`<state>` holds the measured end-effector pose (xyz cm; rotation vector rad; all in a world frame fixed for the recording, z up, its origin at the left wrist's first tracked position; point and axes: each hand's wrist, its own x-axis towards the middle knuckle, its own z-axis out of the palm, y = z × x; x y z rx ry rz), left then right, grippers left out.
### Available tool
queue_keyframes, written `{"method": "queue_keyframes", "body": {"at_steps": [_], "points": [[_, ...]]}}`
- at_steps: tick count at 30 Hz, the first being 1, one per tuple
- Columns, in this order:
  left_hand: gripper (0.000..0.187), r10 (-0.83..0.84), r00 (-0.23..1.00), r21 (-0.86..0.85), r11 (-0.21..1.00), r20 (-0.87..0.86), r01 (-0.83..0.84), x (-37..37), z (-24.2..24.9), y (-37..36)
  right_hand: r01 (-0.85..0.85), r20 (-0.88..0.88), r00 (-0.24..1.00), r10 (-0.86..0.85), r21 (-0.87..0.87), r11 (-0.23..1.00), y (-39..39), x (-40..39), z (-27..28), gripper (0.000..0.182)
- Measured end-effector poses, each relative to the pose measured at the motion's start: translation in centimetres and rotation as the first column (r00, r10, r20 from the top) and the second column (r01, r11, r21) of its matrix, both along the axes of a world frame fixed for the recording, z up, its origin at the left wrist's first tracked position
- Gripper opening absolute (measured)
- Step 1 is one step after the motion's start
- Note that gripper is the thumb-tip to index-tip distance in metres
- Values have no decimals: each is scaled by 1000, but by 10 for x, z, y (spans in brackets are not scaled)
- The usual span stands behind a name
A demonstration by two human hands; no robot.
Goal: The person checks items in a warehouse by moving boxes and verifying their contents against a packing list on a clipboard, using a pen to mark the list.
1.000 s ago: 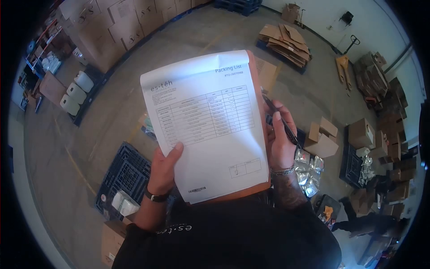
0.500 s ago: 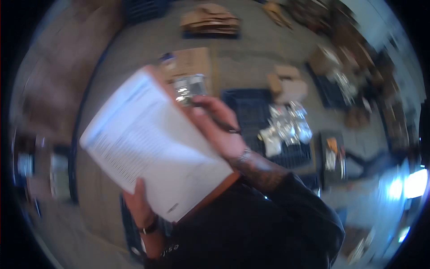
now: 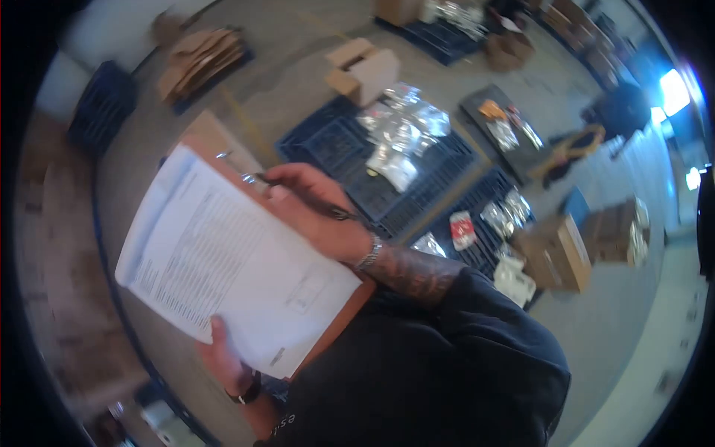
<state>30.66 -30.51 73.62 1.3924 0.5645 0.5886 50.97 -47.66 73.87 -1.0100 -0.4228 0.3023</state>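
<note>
A stack of printed white sheets lies on a brown clipboard, tilted in front of my body. My left hand grips the lower left edge, its thumb on top of the paper and its other fingers hidden beneath. Along the upper right edge rests my right hand, closed around a dark pen. Its fingertips are near a shiny metal piece at the board's edge. The print is too blurred to read.
Silvery packets and an open carton sit on a blue pallet. Another pallet holds packets and a red-and-white packet, beside cardboard boxes. Flattened cardboard lies farther off. A person in dark clothing is at the right.
My view has swung to the right, bringing more pallets and boxes in. The clipboard stays in my left hand and the pen in my right; the papers look sharper.
</note>
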Motion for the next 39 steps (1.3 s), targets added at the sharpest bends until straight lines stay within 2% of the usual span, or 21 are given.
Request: {"method": "queue_keyframes", "body": {"at_steps": [3, 5, 7, 10, 12, 14, 16, 17, 18, 20, 21, 22, 24, 28, 30, 32, 34, 35, 36, 37, 39], "points": [[46, -128, 992, -20, 992, -25, 127, 13, 16, -17, 67, -22, 998, -66, 48, 997, -24, -7, -3, 28], [47, -161, 985, -24, 987, -66, 160, 19, 20, -19, 147, 5, 989, -147, -24, 989, -37, -13, -5, 28], [50, -205, 973, 82, 973, -108, 214, 20, 15, -16, 171, -46, 984, -169, 33, 985, -48, -18, -12, 28], [48, -242, 956, 148, 952, -168, 268, 23, 14, -11, 200, -113, 975, -189, 89, 976, -56, -27, -20, 29], [48, -270, 954, 143, 947, -127, 287, 25, 19, -15, 251, -121, 964, -235, 134, 959, -65, -30, -15, 29], [48, -352, 931, 120, 925, -95, 361, 23, 11, -9, 403, 9, 915, -403, -7, 915, -64, -31, -17, 26], [50, -572, 818, 505, 723, 57, 471, 12, -7, 19, 423, 48, 906, -421, -46, 905, -70, -36, -14, 26], [50, -623, 780, 499, 694, 56, 519, 9, -10, 27, 455, 112, 886, -450, -29, 890, -66, -36, -20, 26], [54, -591, 801, 546, 642, -95, 538, 8, -8, 32, 487, 174, 862, -477, -15, 873, -64, -36, -25, 26], [57, -575, 780, 587, 551, -248, 593, 22, 3, 16, 506, 161, 849, -503, 24, 862, -64, -40, -33, 26], [57, -449, 863, 335, 796, -229, 503, 32, 11, -8, 515, 147, 848, -509, 2, 857, -68, -42, -36, 27], [56, -301, 915, 59, 943, -270, 327, 41, 19, -26, 549, 133, 828, -545, 7, 836, -74, -44, -37, 27], [58, -334, 892, 59, 928, -305, 367, 55, 12, -19, 562, 66, 826, -560, -9, 827, -72, -47, -44, 27], [58, -483, 824, 42, 855, -298, 516, 79, -8, 2, 663, 64, 748, -660, -52, 747, -61, -37, -79, 26], [59, -526, 803, 41, 829, -280, 558, 94, -7, -4, 677, 97, 735, -671, -40, 735, -67, -24, -76, 26], [59, -469, 833, 63, 860, -294, 507, 101, 7, -13, 690, 110, 723, -682, -68, 721, -79, -19, -61, 26], [59, -495, 824, 104, 837, -275, 538, 94, 12, -14, 764, 167, 645, -746, -179, 620, -98, -34, -46, 26], [60, -526, 819, 142, 814, -229, 562, 88, 5, -13, 720, 28, 692, -722, -112, 685, -107, -57, -42, 27], [60, -548, 812, 117, 810, -201, 575, 79, -4, -10, 834, 188, 550, -813, -82, 545, -110, -70, -58, 28], [59, -578, 785, 61, 795, -225, 603, 68, -14, -1, 852, 179, 522, -834, -144, 503, -116, -90, -75, 29], [60, -617, 748, -3, 772, -245, 636, 45, -22, 3, 866, 105, 465, -879, -262, 426, -128, -142, -75, 28]]}}
